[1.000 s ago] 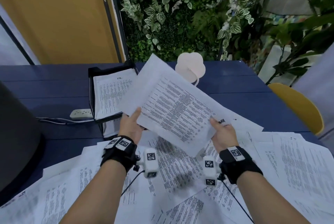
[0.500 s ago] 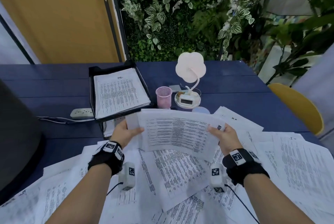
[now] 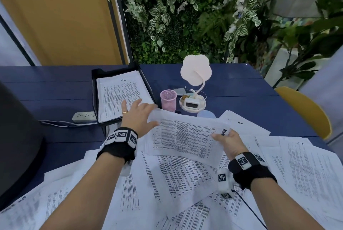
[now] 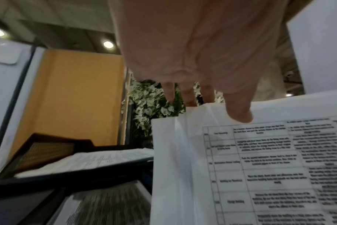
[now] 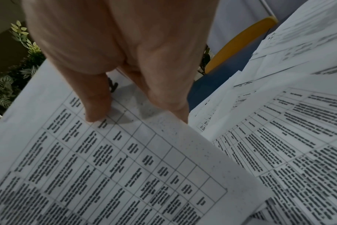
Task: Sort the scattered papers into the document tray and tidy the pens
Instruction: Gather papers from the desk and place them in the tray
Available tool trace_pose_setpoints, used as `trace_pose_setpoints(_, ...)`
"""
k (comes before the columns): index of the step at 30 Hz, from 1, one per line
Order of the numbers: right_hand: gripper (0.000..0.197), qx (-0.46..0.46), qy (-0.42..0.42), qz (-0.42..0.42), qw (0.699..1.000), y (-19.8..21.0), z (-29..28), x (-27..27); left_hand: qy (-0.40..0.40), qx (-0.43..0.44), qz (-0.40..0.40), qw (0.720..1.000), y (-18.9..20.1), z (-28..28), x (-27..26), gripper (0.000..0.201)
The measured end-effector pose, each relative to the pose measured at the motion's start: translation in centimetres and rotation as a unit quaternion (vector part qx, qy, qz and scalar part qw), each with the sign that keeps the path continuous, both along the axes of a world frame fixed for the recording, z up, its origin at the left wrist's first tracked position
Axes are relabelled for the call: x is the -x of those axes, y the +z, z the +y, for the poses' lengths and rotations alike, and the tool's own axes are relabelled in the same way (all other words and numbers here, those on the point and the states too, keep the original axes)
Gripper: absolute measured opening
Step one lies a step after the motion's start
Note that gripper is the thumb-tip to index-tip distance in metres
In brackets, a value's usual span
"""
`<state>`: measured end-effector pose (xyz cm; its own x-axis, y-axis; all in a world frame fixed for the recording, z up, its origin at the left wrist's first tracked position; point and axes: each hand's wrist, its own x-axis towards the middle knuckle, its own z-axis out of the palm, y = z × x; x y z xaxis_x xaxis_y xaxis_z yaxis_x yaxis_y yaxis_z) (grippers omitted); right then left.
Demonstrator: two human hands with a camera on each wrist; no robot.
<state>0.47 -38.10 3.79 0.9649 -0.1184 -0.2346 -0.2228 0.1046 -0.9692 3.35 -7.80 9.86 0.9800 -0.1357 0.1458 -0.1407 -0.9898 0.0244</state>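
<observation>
The right hand (image 3: 231, 143) pinches the right edge of a printed sheaf of papers (image 3: 185, 138), thumb (image 5: 95, 103) on top and fingers beneath. The left hand (image 3: 138, 116) has let go of the sheaf's left edge, which it gripped half a second ago: its fingers (image 3: 124, 106) are now spread and straight, reaching over the papers stacked in the black document tray (image 3: 95, 88), while its thumb lies on the sheaf's upper left corner; in the left wrist view the fingertips sit right at that paper edge. The sheaf hangs above the table's near half, lower and flatter than a second ago, when it was tilted up high enough to hide the desk lamp (image 3: 195, 74). The tray stands towards the table's (image 3: 241, 88) far left, with a pink mesh pen cup (image 3: 168, 100) just right of it and the lamp's base beyond. Loose sheets (image 3: 306, 170) cover the near edge and right side. No pens can be made out.
</observation>
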Motion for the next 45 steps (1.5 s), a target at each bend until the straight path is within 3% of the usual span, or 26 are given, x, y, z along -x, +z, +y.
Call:
trace_pose_setpoints(3, 0.02, 0.024, -0.036, -0.023, 0.999, 0.5, -0.3, -0.2, -0.002, -0.03, 0.021, 0.999, 0.6, -0.6, -0.7, 0.021)
trace_pose_setpoints(5, 0.022, 0.085, -0.063, -0.048, 0.993, 1.2, -0.6, -0.6, -0.015, -0.015, 0.033, 0.999, 0.6, -1.1, -1.0, 0.015)
trace_pose_setpoints(7, 0.023, 0.201, -0.06, -0.061, 0.976, 2.3, -0.8, -1.0, -0.027, 0.012, 0.06, 0.998, 0.1, -1.3, -1.2, 0.022)
trace_pose_setpoints(9, 0.028, 0.337, 0.004, -0.039, 0.941, 3.8, -0.7, -1.4, -0.035, 0.014, 0.077, 0.996, -0.5, -1.6, -1.4, 0.03)
trace_pose_setpoints(11, 0.04, 0.455, 0.092, -0.009, 0.885, 5.0, -0.2, -1.7, -0.035, 0.016, 0.087, 0.995, -1.0, -1.9, -1.4, 0.034)
trace_pose_setpoints(13, 0.044, 0.504, 0.127, -0.016, 0.854, 5.6, 0.3, -1.8, -0.033, 0.031, 0.068, 0.997, -1.4, -2.4, -1.0, 0.046)
trace_pose_setpoints(17, 0.038, 0.507, 0.114, -0.086, 0.85, 5.8, 1.0, -1.2, -0.04, 0.033, -0.009, 0.999, -1.4, -3.6, 0.3, 0.08)
trace_pose_setpoints(21, 0.03, 0.458, 0.101, -0.155, 0.869, 5.8, 0.9, -1.0, -0.018, 0.016, -0.054, 0.998, -0.5, -3.8, 0.1, 0.082)
trace_pose_setpoints(26, 0.027, 0.42, 0.1, -0.151, 0.889, 6.3, -0.2, -0.8, 0.02, -0.011, -0.012, 1.0, 0.1, -2.9, -0.9, 0.071)
trace_pose_setpoints(29, 0.029, 0.36, 0.086, -0.149, 0.917, 6.6, -0.9, -0.6, 0.009, -0.005, 0.017, 1.0, 0.0, -2.9, -1.3, 0.064)
trace_pose_setpoints(35, 0.031, 0.347, 0.038, -0.128, 0.928, 6.3, -1.7, -0.8, -0.028, 0.015, 0.102, 0.994, 0.2, -3.3, -1.3, 0.006)
trace_pose_setpoints(37, 0.032, 0.432, 0.038, -0.095, 0.896, 6.2, -1.6, -0.9, -0.049, 0.012, 0.103, 0.993, 0.4, -3.5, -1.2, 0.008)
trace_pose_setpoints(40, 0.028, 0.633, 0.058, -0.048, 0.771, 6.4, -0.4, -0.9, -0.077, -0.001, 0.099, 0.992, 0.9, -4.1, -1.1, 0.018)
trace_pose_setpoints(42, 0.019, 0.697, 0.081, -0.061, 0.71, 6.6, 1.0, -0.8, -0.092, -0.004, 0.096, 0.991, 1.2, -4.5, -1.0, 0.021)
trace_pose_setpoints(45, 0.015, 0.729, 0.13, -0.061, 0.669, 6.9, 2.7, -0.6, -0.105, -0.007, 0.076, 0.992, 1.6, -5.3, -0.9, 0.018)
